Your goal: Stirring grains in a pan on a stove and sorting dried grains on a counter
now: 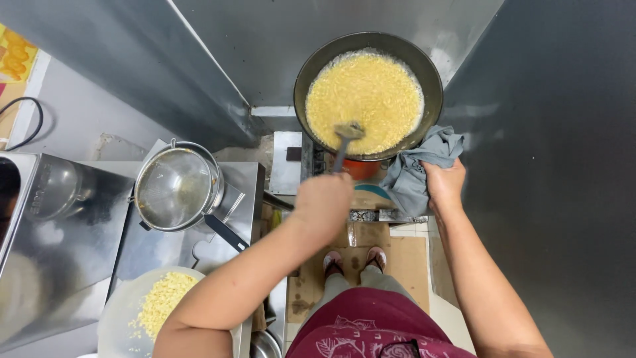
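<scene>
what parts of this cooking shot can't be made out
Head view only:
- Burner under the wok: hidden by the pan.
- Left hand's grip on the ladle: fingers face away.
- Wok edge under the grey cloth held by the right hand.
- White plate: partly behind the left forearm.

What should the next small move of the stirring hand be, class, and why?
Probably sweep the spatula toward the pan's far side. Its blade sits at the near edge of the bubbling yellow mixture, the left hand grips its handle, and the right hand steadies the pan through a grey cloth.
</scene>
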